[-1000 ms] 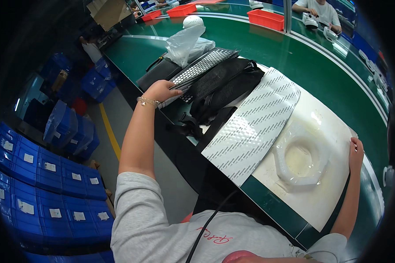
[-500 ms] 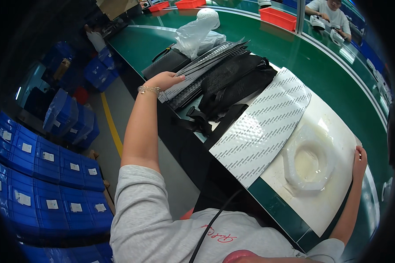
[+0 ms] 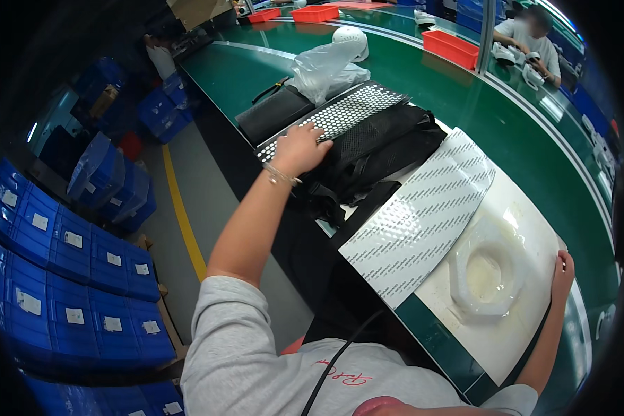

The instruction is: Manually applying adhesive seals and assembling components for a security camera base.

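Observation:
My left hand [image 3: 301, 149] rests on a sheet with rows of white dots [image 3: 353, 111], its fingers spread and thumb apart. The sheet lies on the bench between a black roll or pouch [image 3: 274, 114] and a black mesh bag with straps [image 3: 388, 142]. My right hand [image 3: 563, 274] is closed at the right edge of a white board [image 3: 489, 347]; the board hides part of its grip. On that board sits a translucent white octagonal dish [image 3: 457, 277] with a round hollow. A glossy sheet with printed backing [image 3: 423, 215] overlaps the board's left side.
Clear plastic bags [image 3: 319, 69] and a white dotted dome [image 3: 350, 36] lie farther back on the green bench [image 3: 409, 76]. Red trays [image 3: 451, 52] stand beyond. Stacked blue crates [image 3: 69, 277] fill the left. A co-worker [image 3: 534, 41] handles white parts across the bench.
My left hand has moved right and down onto the dotted sheet. The fanned, raised sheets now lie flat, dots showing. My right hand stays at the board's edge.

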Available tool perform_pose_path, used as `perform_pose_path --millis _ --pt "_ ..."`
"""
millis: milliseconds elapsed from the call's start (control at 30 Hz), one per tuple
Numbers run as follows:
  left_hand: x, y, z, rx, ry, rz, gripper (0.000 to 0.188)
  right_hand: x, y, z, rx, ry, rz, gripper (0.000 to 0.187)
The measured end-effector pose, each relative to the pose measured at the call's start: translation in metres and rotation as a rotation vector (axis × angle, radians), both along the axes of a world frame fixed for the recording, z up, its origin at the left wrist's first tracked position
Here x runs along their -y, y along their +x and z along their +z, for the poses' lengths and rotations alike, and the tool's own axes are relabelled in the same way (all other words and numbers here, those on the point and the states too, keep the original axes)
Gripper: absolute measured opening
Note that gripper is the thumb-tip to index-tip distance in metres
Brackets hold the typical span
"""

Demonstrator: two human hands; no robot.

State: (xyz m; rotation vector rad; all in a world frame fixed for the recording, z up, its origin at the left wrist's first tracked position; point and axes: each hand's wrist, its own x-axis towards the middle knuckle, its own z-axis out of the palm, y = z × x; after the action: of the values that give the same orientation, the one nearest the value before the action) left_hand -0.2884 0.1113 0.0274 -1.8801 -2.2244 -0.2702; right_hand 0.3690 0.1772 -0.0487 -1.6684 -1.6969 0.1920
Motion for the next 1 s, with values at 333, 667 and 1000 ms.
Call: perform_pose_path --millis 333,667,1000 --pt "0.001 -0.018 -0.014 0.837 0.135 -0.190 0.037 0.001 0.006 -0.002 0.007 0.005 0.029 0.018" --pt "0.005 -0.145 0.000 0.030 0.144 0.076 0.038 0.005 -0.007 0.005 0.037 -0.016 -0.025 0.018" --pt "-0.013 -0.152 0.006 -0.008 -0.196 0.129 0.033 0.001 0.014 -0.007 0.168 0.011 -0.074 0.019"
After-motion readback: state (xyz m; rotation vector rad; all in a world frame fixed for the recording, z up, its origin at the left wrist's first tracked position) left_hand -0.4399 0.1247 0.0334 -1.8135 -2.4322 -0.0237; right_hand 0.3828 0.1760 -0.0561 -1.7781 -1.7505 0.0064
